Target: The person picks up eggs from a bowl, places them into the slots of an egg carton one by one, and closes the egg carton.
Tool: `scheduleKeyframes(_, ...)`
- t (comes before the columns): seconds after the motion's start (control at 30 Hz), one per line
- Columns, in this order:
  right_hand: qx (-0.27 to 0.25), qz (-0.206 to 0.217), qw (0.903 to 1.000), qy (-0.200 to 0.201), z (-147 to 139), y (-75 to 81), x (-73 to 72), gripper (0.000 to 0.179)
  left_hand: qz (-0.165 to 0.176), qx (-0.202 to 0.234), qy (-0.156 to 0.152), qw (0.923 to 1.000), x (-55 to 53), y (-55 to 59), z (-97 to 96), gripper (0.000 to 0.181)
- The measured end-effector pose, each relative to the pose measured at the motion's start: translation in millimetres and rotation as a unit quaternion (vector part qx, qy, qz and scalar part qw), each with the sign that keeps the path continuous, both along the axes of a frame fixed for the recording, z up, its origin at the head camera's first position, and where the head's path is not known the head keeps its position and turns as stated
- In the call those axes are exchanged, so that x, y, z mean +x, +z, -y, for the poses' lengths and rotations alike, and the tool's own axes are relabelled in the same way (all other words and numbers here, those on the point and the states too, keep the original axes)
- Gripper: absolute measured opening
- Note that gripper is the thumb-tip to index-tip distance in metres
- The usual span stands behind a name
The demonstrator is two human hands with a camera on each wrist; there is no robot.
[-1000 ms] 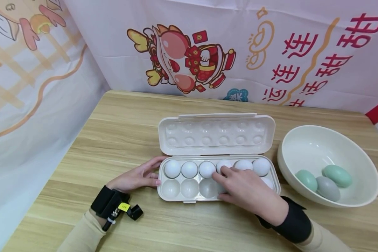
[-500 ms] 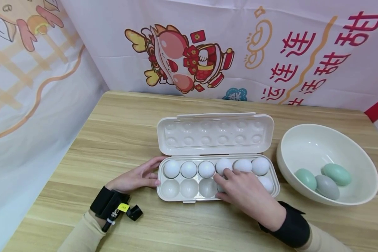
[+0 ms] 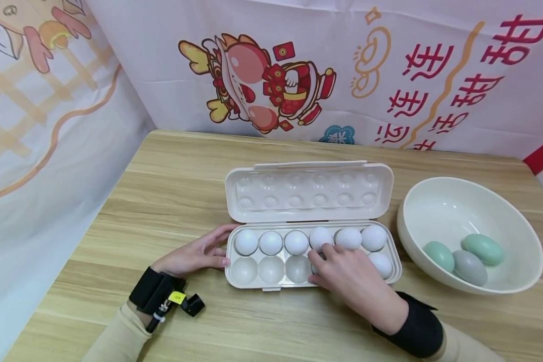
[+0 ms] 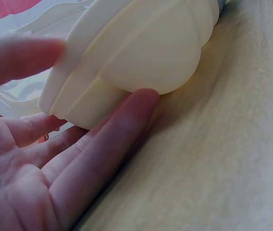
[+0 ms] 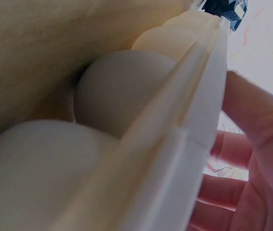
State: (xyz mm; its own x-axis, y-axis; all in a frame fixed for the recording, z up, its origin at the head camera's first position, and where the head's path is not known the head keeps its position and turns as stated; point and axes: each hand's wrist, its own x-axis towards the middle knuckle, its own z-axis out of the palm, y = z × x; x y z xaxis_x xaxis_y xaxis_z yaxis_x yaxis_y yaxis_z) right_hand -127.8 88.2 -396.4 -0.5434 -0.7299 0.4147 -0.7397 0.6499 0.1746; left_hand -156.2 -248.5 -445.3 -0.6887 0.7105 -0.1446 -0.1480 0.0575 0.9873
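Observation:
An egg carton (image 3: 262,290) of white plastic lies with its lid (image 3: 308,216) folded back. White eggs (image 3: 246,242) fill its back row, and one white egg (image 3: 380,264) sits in the front right cup. Three front cups at the left hold nothing. My left hand (image 3: 194,255) holds the carton's left end; the left wrist view shows its fingers (image 4: 110,137) at the rim and outer cup wall. My right hand (image 3: 350,276) is over the front row, its thumb and fingertips around an egg in the fourth cup, largely hidden by the hand.
A large cream bowl (image 3: 461,201) stands right of the carton. In it lie two pale green eggs (image 3: 483,249) and one grey egg (image 3: 470,268). The wooden table (image 3: 172,176) meets a printed cloth (image 3: 136,60) at the back and left.
My right hand stays over the same front cups, with only a slight shift. The left hand keeps its place at the carton's end. The whole scene drifts a little in view.

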Motion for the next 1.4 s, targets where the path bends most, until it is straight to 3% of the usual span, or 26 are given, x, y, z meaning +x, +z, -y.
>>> scheduleKeyframes(0.33, 0.008, 0.010, 0.9999, 0.005, -2, 3.6, -1.9, 0.039, -0.003, 0.004, -0.005, 1.0000, 0.0, 0.4, -0.5, 0.069)
scheduleKeyframes(0.7, 0.028, 0.092, 0.9953, 0.016, -19, 28.6, -10.9, 0.036, -0.005, -0.007, -0.004, 1.0000, -1.8, 1.1, 0.0, 0.069)
scheduleKeyframes(1.0, 0.014, 0.157, 0.9868, 0.037, -33, 37.5, -10.4, 0.040, -0.012, 0.003, -0.007, 0.9999, -2.0, 0.4, -1.2, 0.069)
scheduleKeyframes(1.2, -0.017, 0.130, 0.9905, 0.041, -58, 45.3, -14.5, 0.040, -0.008, -0.002, -0.006, 0.9999, -2.0, -0.2, -2.7, 0.068)
scheduleKeyframes(1.4, 0.003, 0.127, 0.9917, 0.020, -83, 59.8, -20.4, 0.044, -0.011, -0.009, -0.004, 0.9999, 0.3, 1.3, 0.8, 0.068)
